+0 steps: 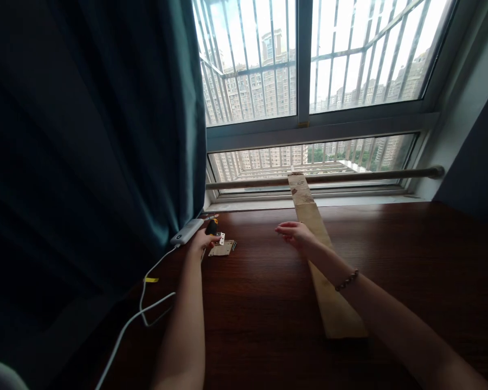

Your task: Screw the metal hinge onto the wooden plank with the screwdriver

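L hand (203,241) pinches a holed metal plate (222,236) near a cardboard piece (219,250) on the bench (252,309), edge-held prob. to keep its face clear, while R hand (295,232), bunched nearly closed beside a plank (334,306), has contents one can't tell.

I can't make out whether the right hand (293,232) pinches anything, too small from here! Its forearm (374,295) hides a stretch of plank (335,309), the left hand (203,241) covers part of the plate (222,238), those bits (235,245) are unreadable, and the bottom edge cuts the cable (124,329).
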A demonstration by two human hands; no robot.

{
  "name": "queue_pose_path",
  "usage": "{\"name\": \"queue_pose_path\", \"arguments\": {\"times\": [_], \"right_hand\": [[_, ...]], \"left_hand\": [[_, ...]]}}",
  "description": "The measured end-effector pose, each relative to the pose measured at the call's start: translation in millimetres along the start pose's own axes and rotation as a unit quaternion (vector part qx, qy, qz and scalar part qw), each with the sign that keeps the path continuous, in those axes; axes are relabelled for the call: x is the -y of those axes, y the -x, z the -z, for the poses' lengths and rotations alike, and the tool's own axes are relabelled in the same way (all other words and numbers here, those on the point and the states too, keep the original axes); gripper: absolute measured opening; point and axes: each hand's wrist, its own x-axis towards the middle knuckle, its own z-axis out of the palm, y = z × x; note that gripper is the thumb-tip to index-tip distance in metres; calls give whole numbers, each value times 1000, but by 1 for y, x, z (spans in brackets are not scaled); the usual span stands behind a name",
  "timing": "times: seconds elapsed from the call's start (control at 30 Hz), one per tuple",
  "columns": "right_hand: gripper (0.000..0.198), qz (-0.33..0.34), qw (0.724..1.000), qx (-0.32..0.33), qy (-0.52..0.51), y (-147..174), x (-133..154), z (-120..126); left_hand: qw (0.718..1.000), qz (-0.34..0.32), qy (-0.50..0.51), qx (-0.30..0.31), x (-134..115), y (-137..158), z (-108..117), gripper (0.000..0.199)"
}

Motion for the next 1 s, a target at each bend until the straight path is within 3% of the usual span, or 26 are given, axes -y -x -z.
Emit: {"name": "queue_pose_path", "arguments": {"times": [0.1,0.2,0.37,0.6,0.83,1.0], "right_hand": [[14,-31,999,23,25,-10,-17,-42],[3,-63,995,6,73,-29,-42,-79],[2,-82,978,-57,182,-58,-91,-114],[5,-41,950,-85,298,-81,-130,-124],[11,-18,939,-80,334,-92,-137,-126],[22,19,931,-100,350,-83,-137,-124]], "left_hand": [[999,26,-46,-1,18,-7,2,27],[996,50,-76,-6,28,-12,-3,25],[992,54,-113,-28,35,-16,-7,27],[983,36,-170,-57,40,-16,-7,38],[975,34,-205,-81,44,-20,-9,39],[974,19,-202,-100,29,-12,-9,35]]}}
